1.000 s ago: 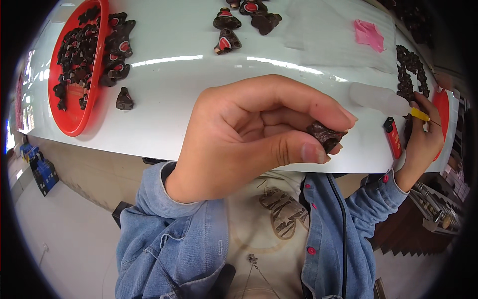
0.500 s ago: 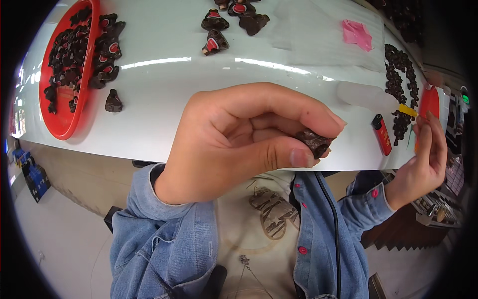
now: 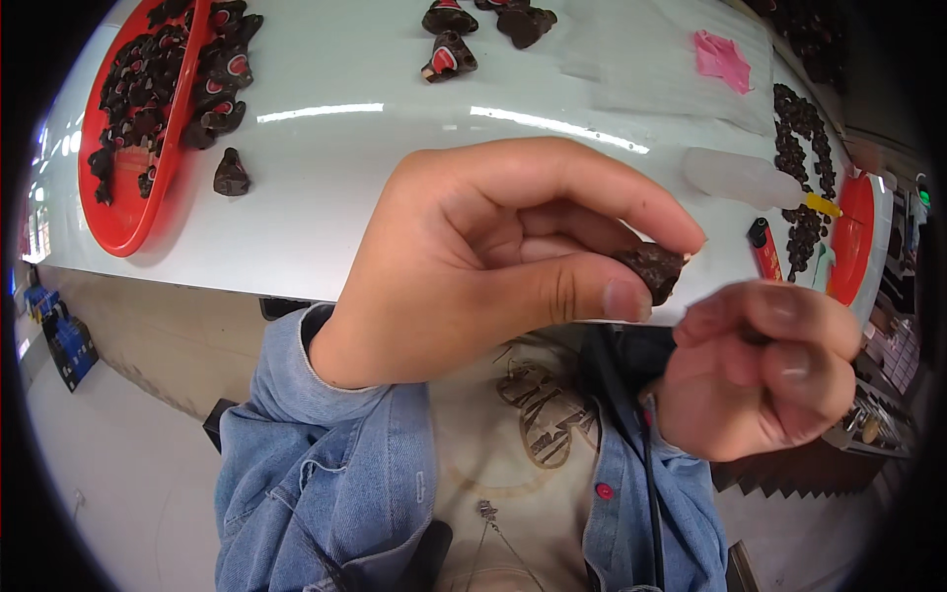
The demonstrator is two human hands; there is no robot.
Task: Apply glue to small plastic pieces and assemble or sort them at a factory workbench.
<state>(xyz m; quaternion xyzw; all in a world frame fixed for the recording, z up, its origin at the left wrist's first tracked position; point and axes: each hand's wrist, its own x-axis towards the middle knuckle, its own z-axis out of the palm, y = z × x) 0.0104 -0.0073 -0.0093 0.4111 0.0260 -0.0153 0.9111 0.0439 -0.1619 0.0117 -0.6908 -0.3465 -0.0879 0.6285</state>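
Note:
Between the thumb and fingertips of my left hand [image 3: 473,232] is a small dark brown figurine piece [image 3: 656,274], held over the table's near edge. A tiny pale spot shows at its upper right tip. My right hand [image 3: 764,370] hovers just to the right of it, apart from it, with fingers curled and the fingertips drawn together. Whatever those fingers pinch, if anything, is too small or blurred to make out. Beyond the right hand lie a red and black lighter [image 3: 764,249] and a whitish squeeze bottle [image 3: 735,180] with a yellow tip.
On the left, a red tray [image 3: 128,237] is heaped with dark pieces, more of them along its right side. One dark piece [image 3: 232,176] stands alone. Several figurines [image 3: 450,57] lie at the back, and a pink scrap [image 3: 723,61] on clear sheeting. Small dark bits [image 3: 801,128] lie near another red tray [image 3: 854,242].
My right hand has come from beside the right-hand red tray, leftward and nearer, to the held piece. My left hand has shifted slightly right, keeping its grip, and the piece is turned a little.

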